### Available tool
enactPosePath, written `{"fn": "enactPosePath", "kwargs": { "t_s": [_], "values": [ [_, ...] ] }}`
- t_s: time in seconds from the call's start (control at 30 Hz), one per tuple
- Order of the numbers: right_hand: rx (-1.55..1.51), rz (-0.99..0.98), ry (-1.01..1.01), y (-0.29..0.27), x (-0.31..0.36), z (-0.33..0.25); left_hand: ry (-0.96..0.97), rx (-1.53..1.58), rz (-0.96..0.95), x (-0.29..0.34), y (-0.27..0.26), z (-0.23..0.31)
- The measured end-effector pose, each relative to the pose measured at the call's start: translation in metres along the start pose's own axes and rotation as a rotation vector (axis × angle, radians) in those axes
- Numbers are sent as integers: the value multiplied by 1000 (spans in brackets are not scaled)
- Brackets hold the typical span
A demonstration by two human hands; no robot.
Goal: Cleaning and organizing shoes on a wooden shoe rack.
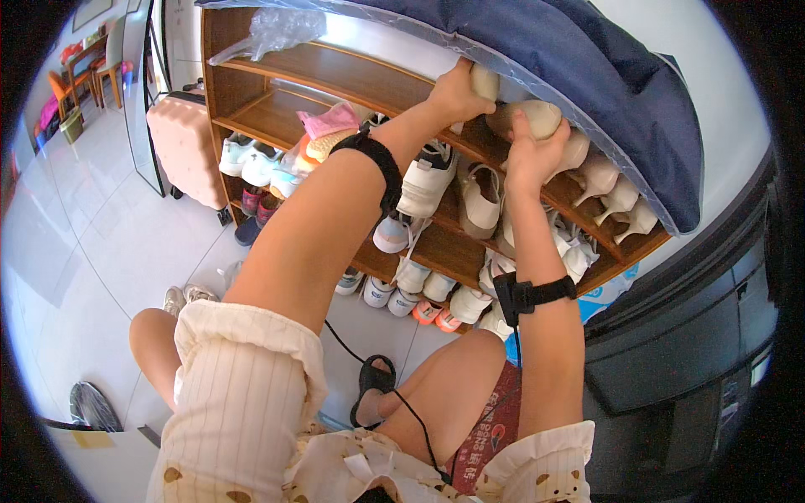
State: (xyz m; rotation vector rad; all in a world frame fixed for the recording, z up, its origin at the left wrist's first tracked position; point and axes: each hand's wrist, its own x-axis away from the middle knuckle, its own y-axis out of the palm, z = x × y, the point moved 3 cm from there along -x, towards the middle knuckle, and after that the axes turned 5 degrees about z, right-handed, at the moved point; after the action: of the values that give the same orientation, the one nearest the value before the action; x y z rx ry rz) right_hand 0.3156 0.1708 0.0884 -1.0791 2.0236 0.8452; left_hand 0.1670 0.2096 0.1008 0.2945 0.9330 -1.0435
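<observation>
My left hand (459,95) reaches to the upper shelf of a wooden shoe rack (344,77), its fingers closed around a cream shoe (485,82). Just right of it, my right hand (535,158) grips another beige shoe (541,119), thumb and fingers on its rounded end. Several beige high-heeled shoes (619,197) stand in a row to the right on the same shelf. Below my hands are a white sneaker (428,186) and a cream slip-on shoe (481,201). A dark blue fabric cover (587,75) hangs over the rack's top, close above both hands.
Lower shelves hold several more sneakers (377,292). A crumpled clear plastic bag (281,32) lies on the rack's top left. A pink suitcase (186,149) stands beside the rack on the tiled floor. Thin black cables (340,342) trail near my legs. Dark glossy panels (671,360) are at right.
</observation>
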Motion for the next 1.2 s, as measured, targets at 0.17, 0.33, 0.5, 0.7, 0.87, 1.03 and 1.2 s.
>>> {"fn": "enactPosePath", "kwargs": {
  "t_s": [0.17, 0.33, 0.5, 0.7, 0.87, 1.03, 1.2],
  "values": [
    [54, -3, -42, 2, -4, 10, -9, -6, -31, -4, 6, -3],
    [114, 23, -148, 2, -4, 9, -89, -9, -46, 0, 7, 0],
    [244, 75, -178, 6, 1, -3, -60, 3, -22, 0, 5, -4],
    [11, 52, -28, -1, -3, -1, -127, -16, 6, 6, 0, 5],
    [-318, 41, 225, -36, 18, -48, -393, -6, -15, 34, -15, 13],
    [-164, -26, 20, -93, 90, -93, -490, 459, 53, 157, -49, 41],
    [100, -267, -476, -150, 185, -105, -939, 1272, -337, 246, -40, 72]
  ]
}}
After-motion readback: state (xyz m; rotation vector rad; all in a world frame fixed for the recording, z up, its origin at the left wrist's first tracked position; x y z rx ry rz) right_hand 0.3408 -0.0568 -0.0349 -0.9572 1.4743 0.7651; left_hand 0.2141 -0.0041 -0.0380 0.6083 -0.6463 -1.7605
